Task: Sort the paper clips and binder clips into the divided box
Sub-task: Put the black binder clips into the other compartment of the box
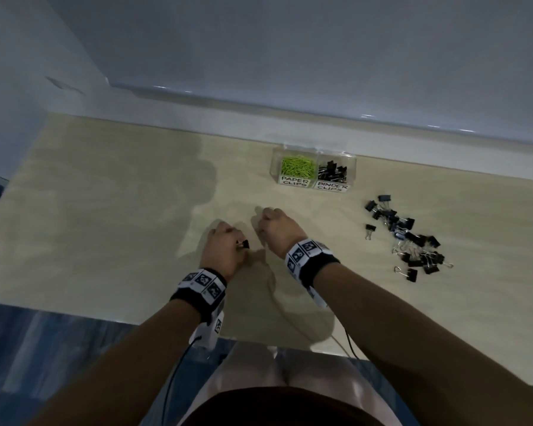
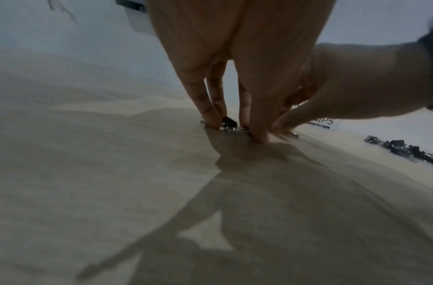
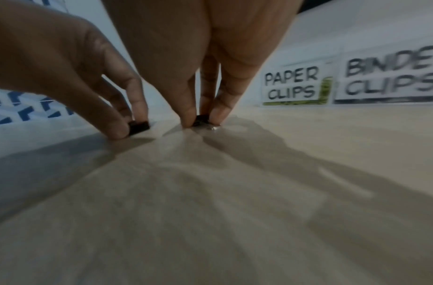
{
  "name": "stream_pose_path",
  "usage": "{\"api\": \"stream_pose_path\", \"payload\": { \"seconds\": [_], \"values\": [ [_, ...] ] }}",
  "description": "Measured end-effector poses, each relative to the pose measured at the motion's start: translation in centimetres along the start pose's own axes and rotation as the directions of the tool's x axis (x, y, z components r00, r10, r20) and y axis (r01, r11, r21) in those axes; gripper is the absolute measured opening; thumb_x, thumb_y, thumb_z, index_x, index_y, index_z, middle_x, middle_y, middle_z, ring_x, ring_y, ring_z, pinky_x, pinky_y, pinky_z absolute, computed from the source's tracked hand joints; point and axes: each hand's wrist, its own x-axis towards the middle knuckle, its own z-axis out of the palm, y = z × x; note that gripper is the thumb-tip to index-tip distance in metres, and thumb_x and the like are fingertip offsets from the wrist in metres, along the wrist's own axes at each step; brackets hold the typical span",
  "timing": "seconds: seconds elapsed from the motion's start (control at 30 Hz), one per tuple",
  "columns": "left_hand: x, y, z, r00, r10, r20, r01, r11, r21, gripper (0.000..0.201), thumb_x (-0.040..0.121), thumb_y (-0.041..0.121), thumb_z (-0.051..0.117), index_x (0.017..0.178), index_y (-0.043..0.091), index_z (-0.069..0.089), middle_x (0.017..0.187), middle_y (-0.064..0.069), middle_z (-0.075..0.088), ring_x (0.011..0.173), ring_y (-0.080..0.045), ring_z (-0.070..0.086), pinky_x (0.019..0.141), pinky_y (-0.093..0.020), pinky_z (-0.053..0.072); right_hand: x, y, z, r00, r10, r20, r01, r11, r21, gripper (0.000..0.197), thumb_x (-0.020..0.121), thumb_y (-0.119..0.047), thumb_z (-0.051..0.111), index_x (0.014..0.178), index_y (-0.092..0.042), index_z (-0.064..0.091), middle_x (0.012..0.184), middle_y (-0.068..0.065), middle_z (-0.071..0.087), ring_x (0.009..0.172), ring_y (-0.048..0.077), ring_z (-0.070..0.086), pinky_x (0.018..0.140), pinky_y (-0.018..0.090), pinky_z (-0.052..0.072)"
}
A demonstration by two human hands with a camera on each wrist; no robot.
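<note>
A clear divided box (image 1: pixel 353 167) stands near the back wall. Its left cell, labelled PAPER CLIPS (image 3: pixel 291 85), holds green paper clips (image 1: pixel 297 166); its right cell, labelled BINDER CLIPS, holds black binder clips (image 1: pixel 333 172). My left hand (image 1: pixel 225 245) is down on the table, its fingertips pinching a black binder clip (image 1: pixel 243 243) (image 2: pixel 229 122). Just to its right, my right hand (image 1: pixel 274 226) is curled downward and pinches another black binder clip (image 3: pixel 202 119) against the tabletop. A loose pile of black binder clips (image 1: pixel 408 238) lies to the right.
The beige tabletop (image 1: pixel 105 226) stretches wide to the left of my hands. A white wall ledge (image 1: pixel 290 130) runs behind the box. Cables (image 1: pixel 348 342) trail over the near table edge beside my knees.
</note>
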Motion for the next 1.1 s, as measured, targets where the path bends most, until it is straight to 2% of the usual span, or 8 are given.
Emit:
{"api": "stream_pose_path", "payload": {
  "seconds": [0.13, 0.27, 0.4, 0.67, 0.8, 0.9, 1.03, 1.1],
  "values": [
    [0.1, 0.7, -0.2, 0.999, -0.034, 0.016, 0.035, 0.998, -0.048, 0.015, 0.075, 0.019, 0.071, 0.085, 0.010, 0.063, 0.091, -0.002, 0.048, 0.084, -0.020, 0.050, 0.079, -0.025, 0.039, -3.4, 3.3, -1.4, 0.974, 0.168, -0.154, -0.149, 0.980, 0.130, 0.012, 0.081, -0.003, 0.058, 0.084, 0.006, 0.066, 0.094, 0.026, 0.058, 0.084, 0.040, 0.057, 0.072, 0.043, 0.050],
    [1.0, 2.2, -0.5, 0.999, 0.024, 0.046, -0.021, 0.998, -0.066, 0.019, 0.074, 0.018, 0.073, 0.083, 0.010, 0.058, 0.089, -0.001, 0.047, 0.079, -0.020, 0.050, 0.072, -0.024, 0.037, -7.3, 8.0, -2.9, 0.776, 0.498, -0.386, -0.423, 0.866, 0.267, 0.013, 0.078, -0.003, 0.060, 0.087, -0.001, 0.069, 0.093, 0.015, 0.061, 0.079, 0.033, 0.059, 0.070, 0.038, 0.054],
    [2.8, 4.2, -0.7, 0.989, 0.088, 0.122, -0.089, 0.996, 0.004, 0.020, 0.073, 0.021, 0.075, 0.081, 0.012, 0.058, 0.086, -0.001, 0.047, 0.077, -0.018, 0.047, 0.069, -0.026, 0.035, -9.6, 11.4, -4.3, 0.640, 0.659, -0.396, -0.588, 0.751, 0.300, 0.025, 0.082, 0.000, 0.055, 0.104, 0.001, 0.067, 0.111, 0.020, 0.058, 0.097, 0.039, 0.057, 0.086, 0.045, 0.051],
    [5.7, 9.3, -1.6, 0.946, 0.195, 0.257, -0.197, 0.980, -0.021, 0.018, 0.071, 0.014, 0.079, 0.074, 0.012, 0.061, 0.080, -0.003, 0.066, 0.075, -0.020, 0.061, 0.065, -0.025, 0.047, -10.0, 13.4, -3.6, 0.679, 0.687, -0.258, -0.681, 0.721, 0.127, 0.027, 0.085, 0.005, 0.044, 0.102, 0.003, 0.065, 0.107, 0.021, 0.057, 0.094, 0.039, 0.052, 0.082, 0.041, 0.045],
    [8.3, 14.1, -2.7, 0.947, 0.288, 0.144, -0.268, 0.953, -0.140, 0.017, 0.076, 0.016, 0.076, 0.081, 0.011, 0.060, 0.077, 0.004, 0.062, 0.068, -0.009, 0.055, 0.058, -0.015, 0.039, -10.6, 13.6, -3.6, 0.658, 0.702, -0.274, -0.689, 0.707, 0.158, 0.028, 0.084, 0.010, 0.045, 0.100, 0.001, 0.066, 0.104, 0.018, 0.056, 0.092, 0.038, 0.048, 0.077, 0.043, 0.046],
    [11.0, 17.6, -3.7, 0.949, 0.316, 0.021, -0.310, 0.940, -0.142, 0.017, 0.077, 0.018, 0.074, 0.084, 0.013, 0.059, 0.080, 0.002, 0.061, 0.070, -0.012, 0.054, 0.065, -0.022, 0.044, -10.8, 13.8, -3.3, 0.666, 0.692, -0.279, -0.665, 0.720, 0.198, 0.023, 0.082, 0.010, 0.048, 0.090, 0.000, 0.067, 0.098, 0.016, 0.057, 0.085, 0.037, 0.054, 0.074, 0.044, 0.051],
    [14.1, 19.6, -3.5, 0.938, 0.347, 0.008, -0.343, 0.931, -0.123, 0.015, 0.076, 0.011, 0.073, 0.081, 0.010, 0.059, 0.082, -0.004, 0.064, 0.075, -0.021, 0.060, 0.072, -0.034, 0.053, -10.6, 13.9, -3.8, 0.721, 0.649, -0.243, -0.609, 0.761, 0.224, 0.015, 0.078, 0.005, 0.054, 0.080, 0.002, 0.069, 0.086, 0.017, 0.061, 0.076, 0.033, 0.059, 0.067, 0.026, 0.043],
    [14.6, 19.6, -3.1, 0.933, 0.360, 0.006, -0.359, 0.931, -0.066, 0.013, 0.077, 0.010, 0.071, 0.085, 0.009, 0.061, 0.091, -0.007, 0.065, 0.084, -0.022, 0.062, 0.076, -0.031, 0.051, -10.5, 13.9, -4.5, 0.753, 0.621, -0.218, -0.575, 0.782, 0.241, 0.013, 0.075, 0.004, 0.055, 0.075, 0.004, 0.068, 0.082, 0.018, 0.060, 0.073, 0.032, 0.059, 0.064, 0.024, 0.038]
  ]
}}
